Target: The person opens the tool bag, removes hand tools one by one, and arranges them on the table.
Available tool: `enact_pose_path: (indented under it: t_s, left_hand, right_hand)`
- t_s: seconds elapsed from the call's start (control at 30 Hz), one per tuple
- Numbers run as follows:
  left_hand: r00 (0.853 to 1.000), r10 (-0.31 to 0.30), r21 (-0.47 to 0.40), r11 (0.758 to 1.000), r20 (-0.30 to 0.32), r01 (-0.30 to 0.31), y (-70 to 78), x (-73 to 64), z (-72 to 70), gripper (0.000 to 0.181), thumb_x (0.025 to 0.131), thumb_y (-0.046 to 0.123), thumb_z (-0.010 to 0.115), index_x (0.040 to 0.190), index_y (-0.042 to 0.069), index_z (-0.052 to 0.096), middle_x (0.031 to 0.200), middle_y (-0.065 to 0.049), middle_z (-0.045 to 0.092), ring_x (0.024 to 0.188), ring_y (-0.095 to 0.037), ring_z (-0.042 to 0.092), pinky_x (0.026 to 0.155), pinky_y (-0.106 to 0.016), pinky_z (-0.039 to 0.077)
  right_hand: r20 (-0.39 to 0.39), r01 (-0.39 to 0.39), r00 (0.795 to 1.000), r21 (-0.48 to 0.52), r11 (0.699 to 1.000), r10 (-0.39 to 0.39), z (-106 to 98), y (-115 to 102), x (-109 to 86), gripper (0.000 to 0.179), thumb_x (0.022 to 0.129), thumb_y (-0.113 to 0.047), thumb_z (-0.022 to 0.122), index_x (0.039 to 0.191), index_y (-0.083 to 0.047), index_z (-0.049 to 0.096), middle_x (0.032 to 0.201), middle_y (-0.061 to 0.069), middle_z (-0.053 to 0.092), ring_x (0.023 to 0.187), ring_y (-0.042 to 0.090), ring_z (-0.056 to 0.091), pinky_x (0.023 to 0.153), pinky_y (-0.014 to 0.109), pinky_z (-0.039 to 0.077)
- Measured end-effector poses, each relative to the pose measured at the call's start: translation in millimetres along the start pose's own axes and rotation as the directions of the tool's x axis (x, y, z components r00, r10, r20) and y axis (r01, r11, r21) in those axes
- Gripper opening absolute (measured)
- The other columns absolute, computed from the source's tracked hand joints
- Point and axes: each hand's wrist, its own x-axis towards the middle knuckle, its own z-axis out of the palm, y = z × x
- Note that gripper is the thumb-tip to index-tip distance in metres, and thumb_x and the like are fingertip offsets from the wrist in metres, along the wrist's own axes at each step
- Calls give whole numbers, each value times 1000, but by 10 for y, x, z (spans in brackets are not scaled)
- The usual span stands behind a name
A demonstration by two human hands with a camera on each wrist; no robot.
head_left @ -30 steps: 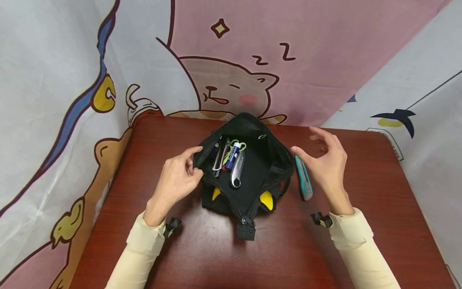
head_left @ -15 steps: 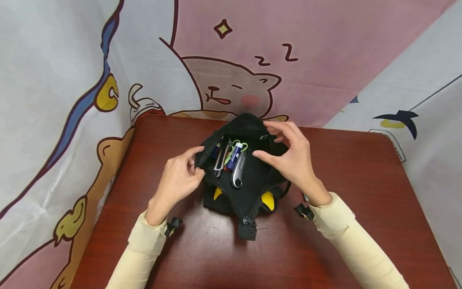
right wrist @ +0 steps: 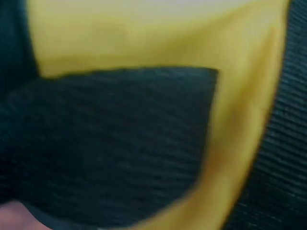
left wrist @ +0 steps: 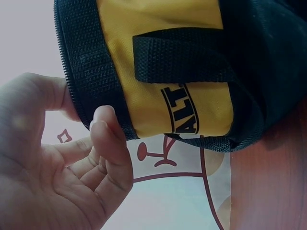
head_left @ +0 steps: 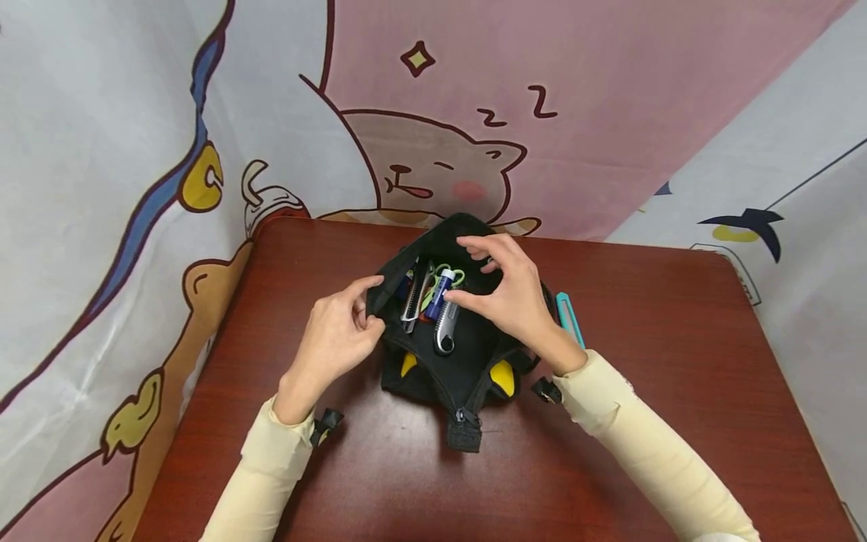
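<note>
A black tool bag (head_left: 477,342) with yellow patches stands unzipped on the table. My left hand (head_left: 335,331) pinches its left rim; in the left wrist view the fingers (left wrist: 108,122) lie against the zipper edge beside the yellow side panel. Inside the bag are a silver utility knife (head_left: 445,329), a blue glue stick (head_left: 439,295) with a white cap, green-handled scissors (head_left: 457,276) and a black cutter (head_left: 412,301). Over the opening my right hand (head_left: 518,297) has thumb and fingers spread apart, its thumb tip at the silver knife's upper end. Bag fabric fills the right wrist view.
A teal box cutter (head_left: 570,320) lies on the table right of the bag, partly hidden by my right wrist. The bag's zipper end (head_left: 463,435) points toward me. A printed cloth (head_left: 433,150) hangs behind the reddish-brown table (head_left: 677,339).
My right hand has moved left from beside the teal box cutter to over the bag opening. My left hand keeps its hold on the rim.
</note>
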Motion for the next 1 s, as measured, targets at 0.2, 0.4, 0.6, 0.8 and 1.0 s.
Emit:
enact_pose_path:
  t_s: [0.2,0.4,0.6,0.8,1.0]
  left_hand:
    - [1000,-4,-2,1000,3,4,-10,-10,5,60,87,6,68,147,9,69,79,1,59,64,-16,55,66,-38,46]
    - [1000,-8,-5,1000,-3,8,-16,-15,-5,59,87,6,68,147,9,70,79,1,59,64,-17,56,66,-38,46]
    - [1000,-12,0,1000,3,12,-25,-10,-3,60,88,6,68,147,10,69,78,1,59,64,-16,55,66,-38,46]
    - [1000,-13,0,1000,1,13,-28,-8,3,60,88,6,68,147,10,69,78,1,59,64,-16,55,66,-38,46]
    - [1000,-15,-2,1000,-4,15,-33,-14,1,60,88,6,69,147,9,69,78,1,59,64,-17,55,66,-39,46]
  right_hand:
    - [79,-53,995,-22,998,55,128,100,-27,84,72,-20,107,148,-13,70,133,14,66,118,31,66,95,51,58]
    - [150,-79,985,-58,995,87,246,207,-52,86,74,-25,106,150,-14,68,140,13,62,122,38,63,101,55,57]
    - [199,-123,969,-118,985,145,347,313,-73,88,74,-28,106,152,-14,67,143,14,59,126,38,60,105,56,52]
    - [236,-150,953,-175,973,189,452,421,-102,92,75,-30,106,155,-15,63,146,15,56,136,36,56,112,59,49]
    - [265,-179,937,-197,964,228,550,530,-121,100,75,-29,106,161,-17,56,152,16,50,137,37,56,111,60,51]
